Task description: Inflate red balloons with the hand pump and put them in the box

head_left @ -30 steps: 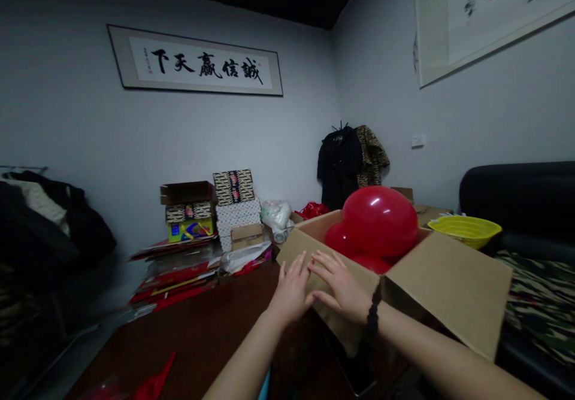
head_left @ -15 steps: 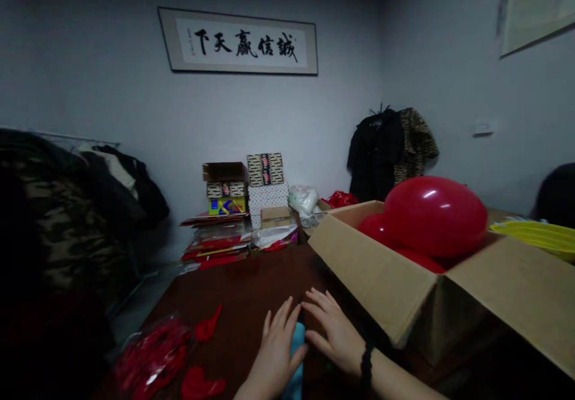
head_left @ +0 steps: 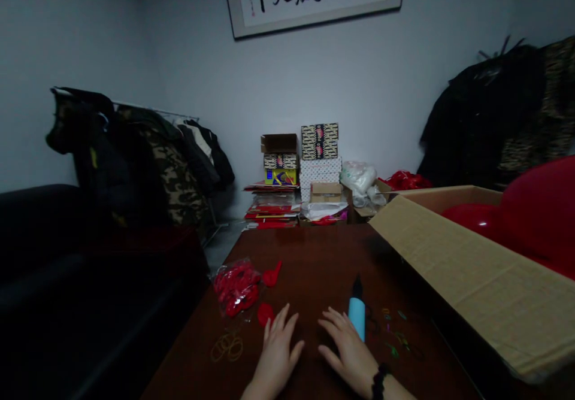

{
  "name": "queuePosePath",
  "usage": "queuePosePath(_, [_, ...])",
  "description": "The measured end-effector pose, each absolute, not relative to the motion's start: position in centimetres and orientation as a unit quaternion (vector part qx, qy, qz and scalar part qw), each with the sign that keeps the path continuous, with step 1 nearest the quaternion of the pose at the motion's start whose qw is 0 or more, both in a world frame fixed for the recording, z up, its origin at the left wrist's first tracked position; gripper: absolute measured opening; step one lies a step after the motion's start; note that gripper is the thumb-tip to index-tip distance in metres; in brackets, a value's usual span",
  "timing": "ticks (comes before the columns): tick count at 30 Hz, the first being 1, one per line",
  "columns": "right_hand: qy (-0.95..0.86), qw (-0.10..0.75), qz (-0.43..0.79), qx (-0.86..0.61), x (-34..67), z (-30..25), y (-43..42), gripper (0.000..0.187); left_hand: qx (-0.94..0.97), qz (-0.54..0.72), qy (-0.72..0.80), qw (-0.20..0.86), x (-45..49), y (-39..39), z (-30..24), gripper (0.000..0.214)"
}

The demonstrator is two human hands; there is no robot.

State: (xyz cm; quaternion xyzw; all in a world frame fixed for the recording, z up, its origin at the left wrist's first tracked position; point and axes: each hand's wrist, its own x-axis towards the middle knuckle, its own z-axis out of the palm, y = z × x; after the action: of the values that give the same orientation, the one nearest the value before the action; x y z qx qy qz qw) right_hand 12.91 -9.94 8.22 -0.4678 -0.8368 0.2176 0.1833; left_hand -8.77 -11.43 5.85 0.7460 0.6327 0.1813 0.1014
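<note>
My left hand [head_left: 279,352] rests over the dark wooden table with its fingers spread, holding nothing. Just beyond its fingertips lies a deflated red balloon [head_left: 265,314], and a second red balloon [head_left: 272,275] is a bit farther off. My right hand [head_left: 348,343], a black band on its wrist, is also open and empty. Right beside its fingers lies a light-blue balloon pump [head_left: 357,316] with a black nozzle, partly covered by the hand. A clear plastic bag of red balloons [head_left: 237,286] sits at the table's left edge.
Tan rubber bands [head_left: 227,347] lie left of my left hand; small coloured bands [head_left: 394,350] lie to the right. An open cardboard box [head_left: 471,274] with inflated red balloons [head_left: 539,220] flanks the table's right side. Stacked boxes [head_left: 321,175] stand beyond the far end.
The view has swung left and tilted down, showing more of the table. My hands have moved apart from each other, and the pump now lies to the right of my right hand's fingers.
</note>
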Motion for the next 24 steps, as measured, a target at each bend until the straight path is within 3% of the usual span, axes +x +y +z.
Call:
queuePosePath(7, [-0.832, 0.132, 0.175, -0.509, 9.5, 7.1, -9.2, 0.045, 0.719, 0.168, 0.670, 0.074, -11.0, -9.2, 5.2, 0.049])
queuePosePath(12, [-0.827, 0.140, 0.187, -0.512, 8.5, 6.8, -8.9, 0.041, 0.735, 0.174, 0.652, 0.062, -10.5, -8.1, 5.5, 0.019])
queuePosePath(17, [-0.812, 0.180, 0.213, -0.512, 8.7, 7.0, -8.5, 0.040, 0.758, 0.238, 0.603, 0.072, -8.6, -9.1, 6.2, 0.020])
queuePosePath(24, [-0.790, 0.257, 0.243, -0.500, 9.4, 8.6, -7.9, 0.014, 0.759, 0.290, 0.576, 0.096, -6.5, -10.1, 8.0, 0.022])
